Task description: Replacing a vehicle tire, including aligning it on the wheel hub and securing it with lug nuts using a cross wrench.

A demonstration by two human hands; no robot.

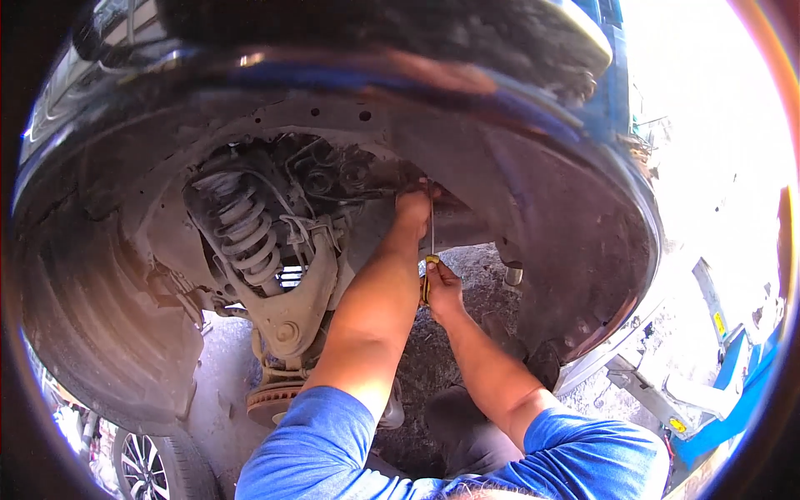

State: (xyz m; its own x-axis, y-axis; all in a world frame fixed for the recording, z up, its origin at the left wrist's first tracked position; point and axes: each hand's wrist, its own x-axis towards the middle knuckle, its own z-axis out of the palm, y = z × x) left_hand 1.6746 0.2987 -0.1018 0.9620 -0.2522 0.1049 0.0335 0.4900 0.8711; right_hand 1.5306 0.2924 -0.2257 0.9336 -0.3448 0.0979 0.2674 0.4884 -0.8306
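Note:
My right hand (pixel 447 290) is closed around the yellow and black handle of a screwdriver (pixel 432 260). The tool's long thin shaft points up into the wheel well of a dark car. Further in, my left hand (pixel 414 205) reaches beside the upper end of that shaft, near the edge of the dark wheel arch liner (pixel 533 208). Shadow and the hand itself hide its fingers, so their grip is unclear. What the screwdriver's tip touches is also hidden.
Left of my arms are a coil spring (pixel 248 229), a suspension arm (pixel 292 321) and a brake disc (pixel 273 402). The fender edge (pixel 375 79) curves overhead. A wheel (pixel 154 462) lies at lower left. Blue and grey lift equipment (pixel 692 396) stands at right.

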